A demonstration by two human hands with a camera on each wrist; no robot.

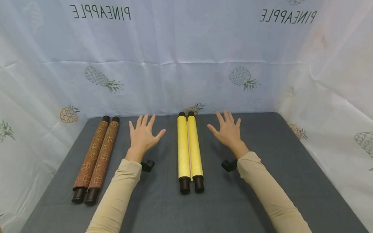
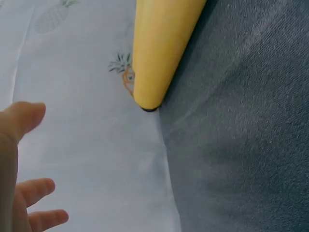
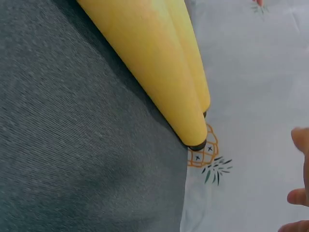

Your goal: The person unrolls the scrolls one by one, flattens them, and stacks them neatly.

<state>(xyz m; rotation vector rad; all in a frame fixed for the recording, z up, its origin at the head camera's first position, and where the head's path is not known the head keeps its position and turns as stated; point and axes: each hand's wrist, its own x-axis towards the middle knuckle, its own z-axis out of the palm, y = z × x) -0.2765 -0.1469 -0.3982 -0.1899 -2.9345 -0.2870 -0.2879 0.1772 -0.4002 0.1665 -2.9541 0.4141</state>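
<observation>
Grey table [image 1: 167, 217], two yellow rolls [image 1: 182, 148], two brown rolls [image 1: 103, 157], two empty hands [image 1: 143, 137] spread wide

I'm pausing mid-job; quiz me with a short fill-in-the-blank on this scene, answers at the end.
1. The central rolls, lying between the left hand and the right hand, are coloured ____.
2. The brown patterned rolls lie on the person's ____ side of that pair.
3. Counting each roll singly, ____ rolls lie on the grey table.
4. The mirrored word on the white curtain reads ____.

Missing words: yellow; left; four; PINEAPPLE.
</observation>
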